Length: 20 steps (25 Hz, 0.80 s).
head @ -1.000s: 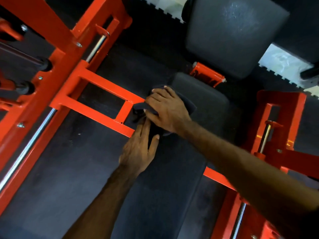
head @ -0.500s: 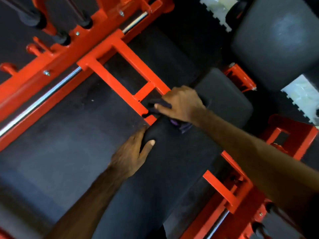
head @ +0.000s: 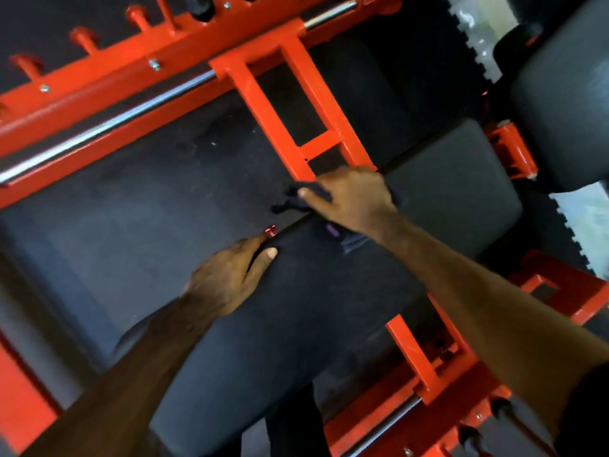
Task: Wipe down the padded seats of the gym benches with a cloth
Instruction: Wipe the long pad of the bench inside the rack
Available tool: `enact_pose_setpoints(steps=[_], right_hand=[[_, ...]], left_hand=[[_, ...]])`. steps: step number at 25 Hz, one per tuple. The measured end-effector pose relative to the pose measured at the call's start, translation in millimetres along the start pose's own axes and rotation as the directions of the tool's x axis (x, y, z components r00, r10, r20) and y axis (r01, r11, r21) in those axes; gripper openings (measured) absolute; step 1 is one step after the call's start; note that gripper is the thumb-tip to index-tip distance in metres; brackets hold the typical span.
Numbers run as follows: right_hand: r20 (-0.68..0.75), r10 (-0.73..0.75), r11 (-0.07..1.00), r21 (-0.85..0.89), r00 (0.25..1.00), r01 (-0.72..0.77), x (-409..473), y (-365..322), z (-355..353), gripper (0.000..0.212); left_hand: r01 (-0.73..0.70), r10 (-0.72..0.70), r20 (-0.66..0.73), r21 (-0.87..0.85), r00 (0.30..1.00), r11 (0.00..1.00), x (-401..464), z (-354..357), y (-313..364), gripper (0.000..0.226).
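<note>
The big red frame (head: 290, 103) stands over the dark floor (head: 131, 199). A shiny bar (head: 108, 123) runs along it. A long black bench lies under the frame, and it has two pads. The long pad (head: 296, 324) is near the person. The short pad (head: 451, 192) is farther off, past a thin gap. Another pad (head: 560, 127) sits beyond that, at the top right.

The right hand (head: 356, 199) presses a dark cloth (head: 296, 202) down at the gap between the two pads, by the left edge of the bench. Its fingers (head: 309, 194) lie mostly straight over the cloth. Bits of cloth stick out on both sides of the hand. I cannot tell if the thumb pinches it.

The left hand (head: 227, 278) rests flat on the left edge of the long pad. It holds nothing, and its fingers are straight.

I think the wiping is going on now, at the top of the long pad. Next the cloth likely needs to be pushed along the rest of this pad. The left hand is in the way, so it should lift first. The picture is blurry, so clean and dirty spots are hard to see.
</note>
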State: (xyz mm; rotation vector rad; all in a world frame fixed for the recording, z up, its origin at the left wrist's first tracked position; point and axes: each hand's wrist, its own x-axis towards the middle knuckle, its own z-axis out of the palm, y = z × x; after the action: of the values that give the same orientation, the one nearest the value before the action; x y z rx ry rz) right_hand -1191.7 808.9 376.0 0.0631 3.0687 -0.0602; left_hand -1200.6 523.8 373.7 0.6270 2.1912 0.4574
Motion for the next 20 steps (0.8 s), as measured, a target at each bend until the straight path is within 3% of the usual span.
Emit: enact_pose_setpoints(steps=[2, 5, 10, 13, 18, 20], right_hand=[[-0.068, 0.1, 0.995, -0.016, 0.993, -0.102, 1, 6, -3, 0.056], [-0.132, 0.206, 0.978, -0.006, 0.97, -0.209, -9, -39, 5, 0.053], [-0.091, 0.135, 0.991, 0.039, 0.987, -0.132, -28, -154, 19, 0.05], [-0.095, 0.124, 0.991, 0.057, 0.988, -0.119, -36, -194, 20, 0.052], [-0.12, 0.069, 0.986, 0.158, 0.99, -0.05, -57, -306, 30, 0.048], [-0.111, 0.009, 0.985, 0.17, 0.994, 0.01, -71, -345, 28, 0.043]], left_hand=[[0.008, -0.008, -0.022, 0.001, 1.0, 1.0, -27, 1, -23, 0.072], [0.031, -0.033, -0.055, -0.028, 0.998, 0.999, -60, 2, -53, 0.077], [0.095, -0.102, -0.127, -0.054, 0.987, 0.994, -113, 7, -101, 0.075], [0.089, -0.139, -0.214, -0.226, 0.967, 0.97, -132, 15, -126, 0.055], [0.149, -0.394, -0.251, -0.648, 0.884, 0.747, -162, 31, -149, 0.047], [0.178, -0.553, -0.197, -0.815, 0.809, 0.551, -173, 34, -156, 0.048]])
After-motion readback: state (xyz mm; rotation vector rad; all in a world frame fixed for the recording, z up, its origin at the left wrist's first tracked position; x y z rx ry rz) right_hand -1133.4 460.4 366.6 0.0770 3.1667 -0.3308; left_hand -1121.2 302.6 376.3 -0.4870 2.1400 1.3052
